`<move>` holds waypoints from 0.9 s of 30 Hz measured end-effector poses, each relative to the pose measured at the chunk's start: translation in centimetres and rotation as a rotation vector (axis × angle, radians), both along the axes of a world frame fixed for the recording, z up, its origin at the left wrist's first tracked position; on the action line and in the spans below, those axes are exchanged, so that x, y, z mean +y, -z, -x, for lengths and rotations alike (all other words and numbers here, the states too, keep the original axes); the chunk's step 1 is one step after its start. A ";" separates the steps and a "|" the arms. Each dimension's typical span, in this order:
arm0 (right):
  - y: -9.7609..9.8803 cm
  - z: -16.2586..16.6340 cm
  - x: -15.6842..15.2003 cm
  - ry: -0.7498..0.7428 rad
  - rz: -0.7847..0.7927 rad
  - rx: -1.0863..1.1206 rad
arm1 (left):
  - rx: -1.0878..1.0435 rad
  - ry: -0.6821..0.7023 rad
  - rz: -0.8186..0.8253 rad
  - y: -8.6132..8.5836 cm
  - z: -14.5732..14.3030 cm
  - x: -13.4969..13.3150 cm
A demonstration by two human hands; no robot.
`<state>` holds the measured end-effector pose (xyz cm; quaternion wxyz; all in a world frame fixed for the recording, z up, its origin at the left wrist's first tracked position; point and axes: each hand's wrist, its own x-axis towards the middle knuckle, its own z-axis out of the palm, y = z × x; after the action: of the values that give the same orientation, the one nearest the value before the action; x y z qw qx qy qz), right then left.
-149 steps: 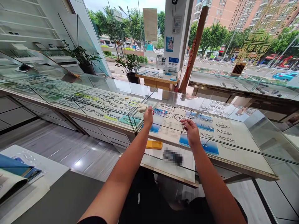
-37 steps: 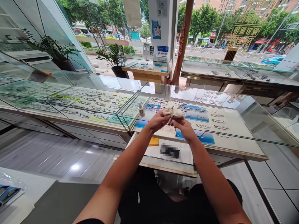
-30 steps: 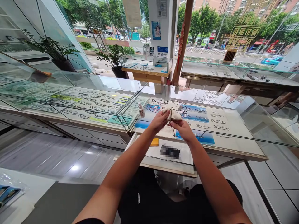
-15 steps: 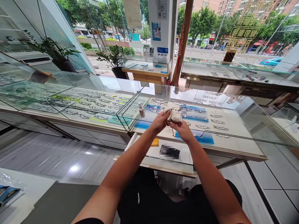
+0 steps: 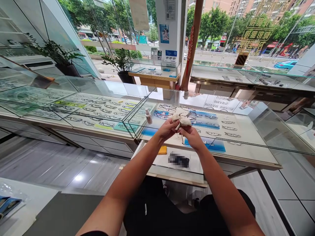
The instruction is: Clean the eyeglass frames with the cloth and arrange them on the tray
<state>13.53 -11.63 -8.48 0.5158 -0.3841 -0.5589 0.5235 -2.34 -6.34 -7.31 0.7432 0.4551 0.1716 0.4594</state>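
Cream cloth (image 5: 185,122) pinched in your left fingers (image 5: 175,124) near centre, right fingers (image 5: 184,131) pinching glasses (image 5: 182,140): press too hard and those could bend!

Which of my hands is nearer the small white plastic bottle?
Left. Your left hand is right of the small white plastic bottle and closer to you; your right hand is farther right, beyond the left one.
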 end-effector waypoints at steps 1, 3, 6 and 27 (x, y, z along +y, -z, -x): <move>0.2 0.2 0.0 -0.001 0.002 -0.001 | -0.007 -0.026 0.002 0.2 -0.2 0.1; 0.6 0.5 0.1 0.006 -0.001 -0.003 | -0.020 -0.083 0.026 0.4 -0.5 0.2; 1.1 0.6 0.2 0.027 -0.028 -0.013 | -0.031 -0.126 0.096 0.6 -0.8 0.4; -5.3 -3.3 -2.0 0.139 0.138 0.048 | 0.096 -0.523 -0.311 0.3 -0.5 -0.3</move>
<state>16.87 -13.61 -3.18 0.5364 -0.4439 -0.4812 0.5326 -1.83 -6.64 -7.60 0.5121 0.5248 0.2454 0.6341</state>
